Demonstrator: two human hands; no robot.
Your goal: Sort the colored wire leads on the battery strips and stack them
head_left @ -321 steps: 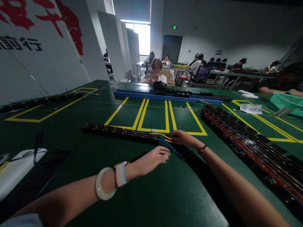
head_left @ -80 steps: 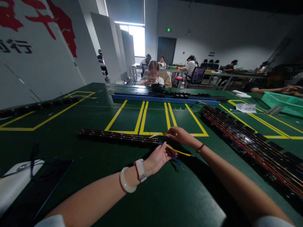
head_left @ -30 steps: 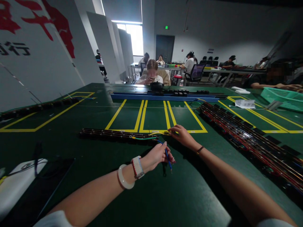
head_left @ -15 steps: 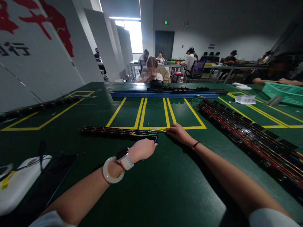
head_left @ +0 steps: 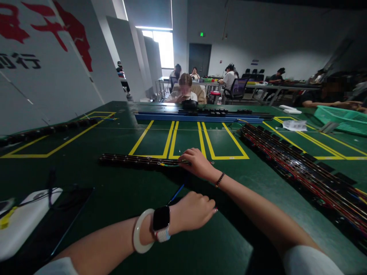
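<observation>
A long, narrow black strip (head_left: 126, 157) with thin metal rails lies crosswise on the green table. My right hand (head_left: 196, 162) is closed over its right end, where the wires are. A green wire (head_left: 170, 165) with a ring terminal runs along the strip into those fingers; a small reddish ring terminal (head_left: 212, 163) sticks out past the hand's right side. Nearer to me, my left hand (head_left: 193, 212) hovers low over the table, fingers curled downward and fingertips mostly hidden. A blue wire (head_left: 177, 193) slants from below the strip's end toward the left wrist; whether that hand grips it is hidden.
A wide black wired assembly (head_left: 298, 175) lies at the right. Across the back runs a blue rail (head_left: 200, 117). A white device (head_left: 31, 217) and a dark flat panel (head_left: 71, 217) sit at front left. A green basket (head_left: 341, 118) stands far right; people sit beyond.
My left hand has come away from the strip's end, toward me and slightly right. My right hand has shifted left, from the yellow wire onto the strip's end.
</observation>
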